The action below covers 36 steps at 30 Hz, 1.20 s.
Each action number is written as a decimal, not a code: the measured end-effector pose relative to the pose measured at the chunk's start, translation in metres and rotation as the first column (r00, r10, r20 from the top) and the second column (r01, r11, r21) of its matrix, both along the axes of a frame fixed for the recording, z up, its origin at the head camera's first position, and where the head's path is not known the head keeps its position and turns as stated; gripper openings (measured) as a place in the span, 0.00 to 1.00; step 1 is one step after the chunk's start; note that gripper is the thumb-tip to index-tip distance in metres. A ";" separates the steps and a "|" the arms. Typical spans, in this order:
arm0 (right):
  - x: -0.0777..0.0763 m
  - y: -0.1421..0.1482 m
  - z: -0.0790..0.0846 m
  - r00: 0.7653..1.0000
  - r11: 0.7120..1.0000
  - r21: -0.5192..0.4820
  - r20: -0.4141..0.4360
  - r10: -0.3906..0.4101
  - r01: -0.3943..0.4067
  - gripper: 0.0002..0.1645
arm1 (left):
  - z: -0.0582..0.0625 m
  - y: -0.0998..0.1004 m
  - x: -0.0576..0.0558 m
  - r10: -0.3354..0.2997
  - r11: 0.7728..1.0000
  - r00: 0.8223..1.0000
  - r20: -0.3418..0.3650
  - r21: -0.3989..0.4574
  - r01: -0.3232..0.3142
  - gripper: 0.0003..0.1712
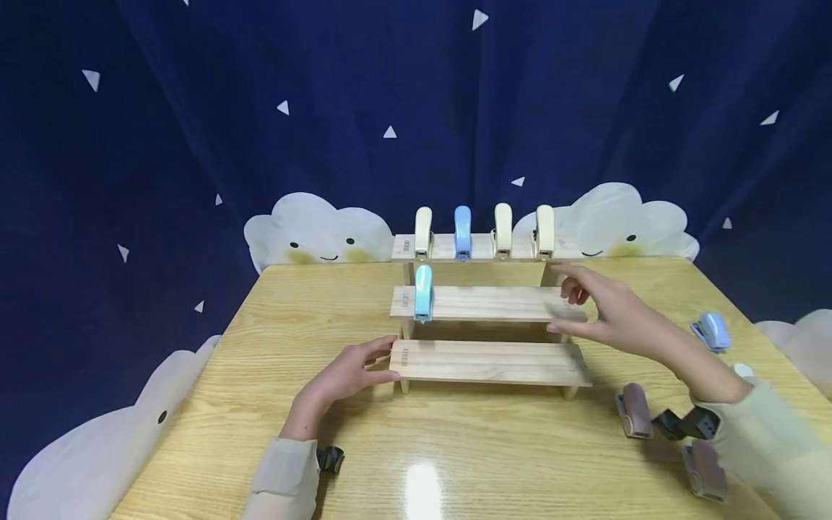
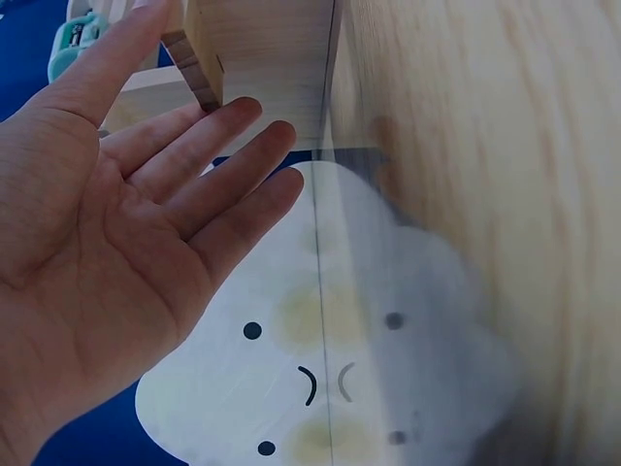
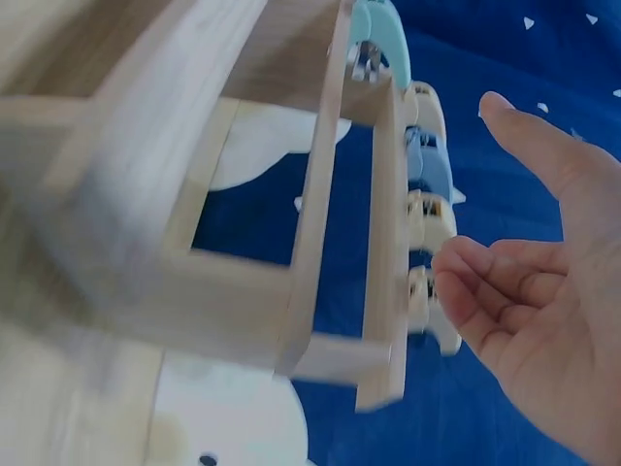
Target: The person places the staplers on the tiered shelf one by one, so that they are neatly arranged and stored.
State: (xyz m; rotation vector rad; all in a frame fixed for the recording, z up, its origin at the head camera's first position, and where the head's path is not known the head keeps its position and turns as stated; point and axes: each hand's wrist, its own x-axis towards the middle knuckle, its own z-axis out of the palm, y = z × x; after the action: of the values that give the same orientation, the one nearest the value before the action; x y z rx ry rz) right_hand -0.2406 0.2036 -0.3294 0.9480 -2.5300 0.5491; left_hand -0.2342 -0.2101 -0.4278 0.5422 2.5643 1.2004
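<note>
Our left arm [image 1: 302,420] reaches forward, the left hand [image 1: 351,370] extended with straight fingers [image 2: 247,216] and spread thumb [image 2: 105,70]; our right arm [image 1: 705,367] slants inward, the right hand's [image 1: 601,310] fingers loosely bent, its thumb well apart.

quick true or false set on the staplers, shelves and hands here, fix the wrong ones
The left hand is beside the left end of the bottom shelf. True.
The other hand grips a stapler. False: the right hand holds nothing.
All staplers share one colour. False: a turquoise stapler stands on the middle shelf, a blue stapler on the top shelf.
A cream stapler stands right of that blue stapler. True.
A mauve stapler lies on the table. True.
</note>
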 end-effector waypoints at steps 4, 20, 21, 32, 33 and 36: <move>0.014 0.019 -0.008 0.999 0.999 0.022 0.005 -0.045 0.045 0.47 | 0.001 0.000 0.001 -0.003 1.000 1.000 0.006 0.013 0.002 0.44; 0.055 0.077 -0.052 0.995 0.987 0.126 -0.014 -0.095 0.096 0.46 | 0.001 0.000 0.001 -0.002 1.000 1.000 0.007 0.002 0.002 0.44; 0.057 0.080 -0.056 0.995 0.986 0.134 -0.006 -0.096 0.096 0.46 | 0.001 0.001 0.001 -0.004 1.000 1.000 0.006 0.002 0.004 0.44; 0.067 0.098 -0.084 0.973 0.961 0.252 0.167 -0.157 0.111 0.44 | 0.000 0.000 -0.001 -0.005 1.000 1.000 0.001 0.008 0.005 0.44; 0.068 0.098 -0.085 0.970 0.959 0.259 0.178 -0.164 0.114 0.44 | 0.000 0.000 -0.001 -0.006 1.000 1.000 0.001 0.008 0.006 0.44; 0.069 0.098 -0.091 0.970 0.960 0.261 0.189 -0.154 0.102 0.41 | -0.001 0.000 -0.001 -0.008 1.000 1.000 0.003 0.009 0.008 0.45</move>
State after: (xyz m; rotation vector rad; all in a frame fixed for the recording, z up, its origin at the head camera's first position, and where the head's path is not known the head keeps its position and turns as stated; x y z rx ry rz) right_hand -0.1720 0.3018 -0.4202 0.8373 -2.8773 0.3075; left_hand -0.2353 -0.2105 -0.4283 0.5525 2.5531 1.2094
